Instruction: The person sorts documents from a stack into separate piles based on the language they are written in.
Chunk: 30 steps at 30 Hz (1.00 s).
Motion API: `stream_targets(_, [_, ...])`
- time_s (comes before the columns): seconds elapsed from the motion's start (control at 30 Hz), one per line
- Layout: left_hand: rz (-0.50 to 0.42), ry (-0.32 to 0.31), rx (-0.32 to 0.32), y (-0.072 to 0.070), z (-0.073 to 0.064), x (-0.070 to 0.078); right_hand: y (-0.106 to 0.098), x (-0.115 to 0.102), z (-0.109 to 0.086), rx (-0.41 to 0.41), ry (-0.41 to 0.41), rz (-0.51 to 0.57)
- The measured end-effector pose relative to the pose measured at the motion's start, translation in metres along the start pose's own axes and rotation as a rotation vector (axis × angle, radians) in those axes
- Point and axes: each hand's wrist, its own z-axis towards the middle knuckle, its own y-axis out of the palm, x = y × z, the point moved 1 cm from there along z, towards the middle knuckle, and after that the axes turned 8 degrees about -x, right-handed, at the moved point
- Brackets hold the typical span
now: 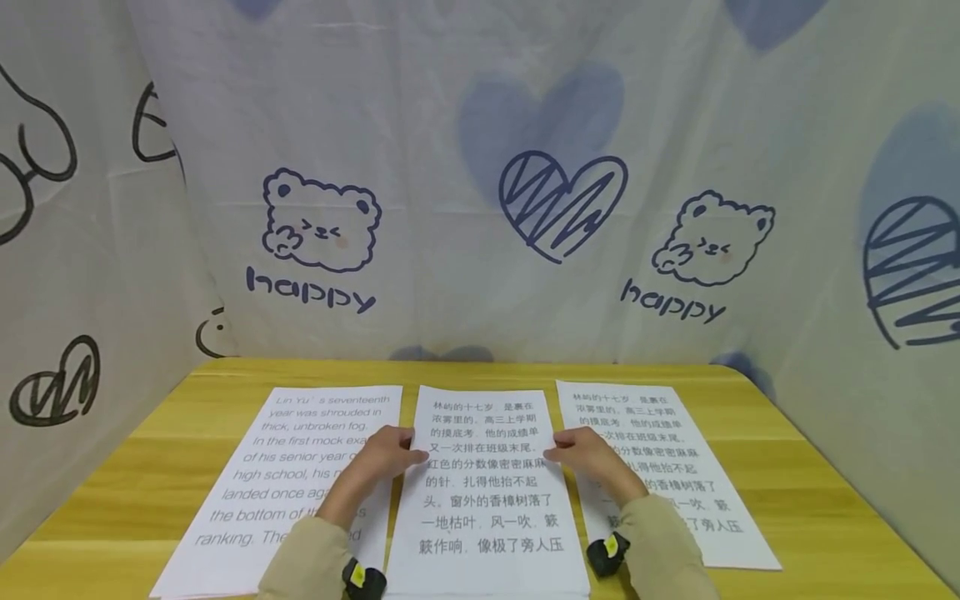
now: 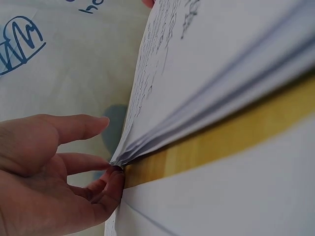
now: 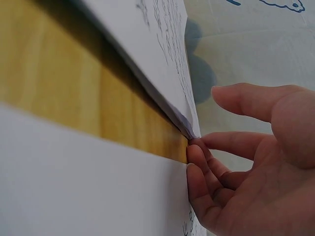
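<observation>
Three stacks of printed paper lie side by side. My left hand [image 1: 381, 457] is at the left edge of the middle paper stack [image 1: 487, 525], which bears Chinese text. Opposite it, my right hand [image 1: 591, 457] is at the right edge. In the left wrist view, fingertips touch the side of the stack's loosely layered sheets [image 2: 197, 115], while the thumb [image 2: 86, 128] stands apart from them. The right wrist view likewise has fingertips against the sheets' edge [image 3: 162, 105], with the thumb [image 3: 241, 101] extended. The lower fingers of each hand reach the neighbouring stack.
The left paper stack [image 1: 247, 500] carries English text, partly covered by my left arm. Chinese text fills the right paper stack [image 1: 660, 408], partly behind my right arm. Strips of the wooden table [image 1: 795, 500] show between stacks. A white curtain [image 1: 442, 275] with drawings hangs around the table.
</observation>
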Motion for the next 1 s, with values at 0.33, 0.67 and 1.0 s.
stream_targets(0.33, [-0.012, 0.009, 0.010, 0.0015, -0.0003, -0.0002, 0.0005, -0.0020, -0.0016, 0.022, -0.010, 0.046])
stream_targets(0.67, [-0.090, 0.049, 0.097, 0.0017, 0.0029, 0.0036, -0.0003, -0.0016, -0.0023, 0.069, -0.047, 0.163])
stream_targets(1.0, [-0.201, 0.038, 0.174, 0.0011, 0.0041, 0.0044, 0.0010, -0.0003, 0.0007, 0.084, -0.049, 0.244])
